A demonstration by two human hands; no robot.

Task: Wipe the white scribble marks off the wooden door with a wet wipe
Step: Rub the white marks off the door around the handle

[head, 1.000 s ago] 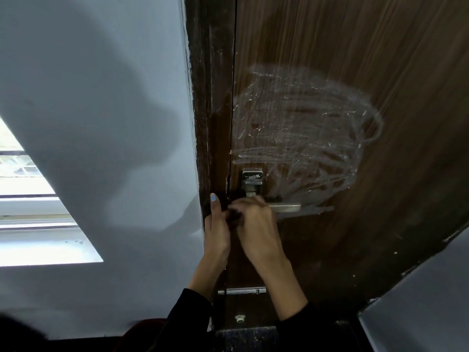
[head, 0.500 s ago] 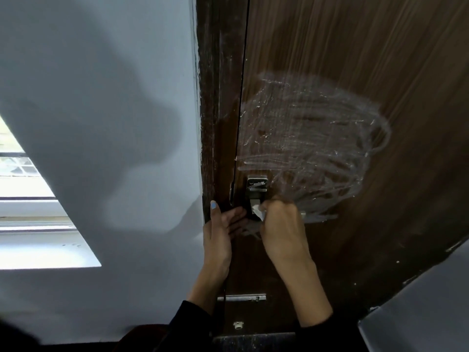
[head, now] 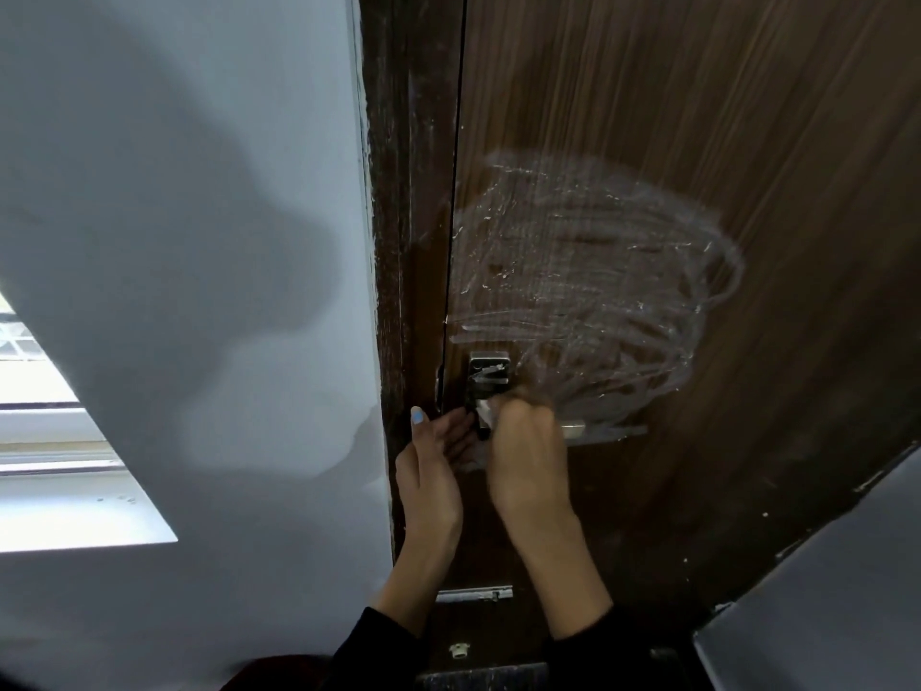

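**Big white scribble on the brown door**

The wooden door [head: 697,117] stands shut by a pale wall [head: 174,192]. White scribble marks [head: 588,286] spread just above our right hand [head: 523,461], whose fingers [head: 528,406] curl round the wet wipe [head: 486,413]. Our left hand [head: 433,466] rests flat and open beside it. We think the wipe is soft, light and floppy, so bunch it up.

Both arms are raised side by side, black sleeves drawn back from the wrists. The left hand [head: 432,471] is held flat and upright, its fingers [head: 456,431] extended and its thumb pointed up. The right hand [head: 526,461] is curled, back to the camera, and a white wipe [head: 486,411] is pinched at its fingertips.
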